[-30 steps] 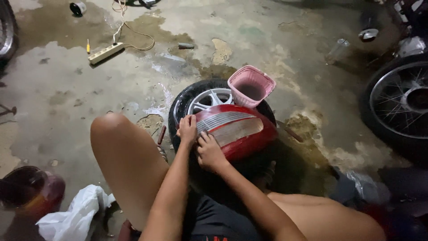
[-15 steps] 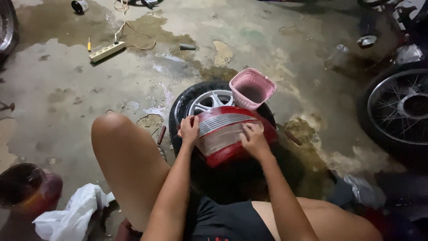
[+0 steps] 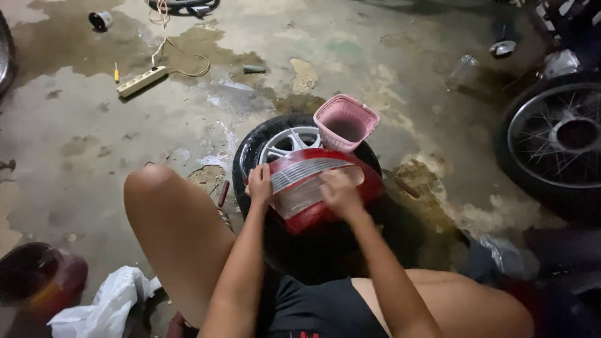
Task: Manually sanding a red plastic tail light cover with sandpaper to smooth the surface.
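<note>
Head view of a person seated on a stained concrete floor (image 3: 81, 156), knees apart. The left hand (image 3: 260, 186) gripped the left edge of a red and clear tail-light lens (image 3: 313, 188), fingers curled over its rim. The right hand (image 3: 340, 193) lay on top of the lens's clear section, fingers bent down against the surface; whether it clasped the lens or only pressed on it could not be told. The lens rested on a small tyre with a silver alloy wheel (image 3: 285, 143) lying flat on the floor. A pink plastic basket (image 3: 345, 121) stood on the tyre, just behind the lens. A spoked motorcycle wheel (image 3: 557, 141) stood at right; a white power strip (image 3: 141, 82) lay well apart at upper left.
</note>
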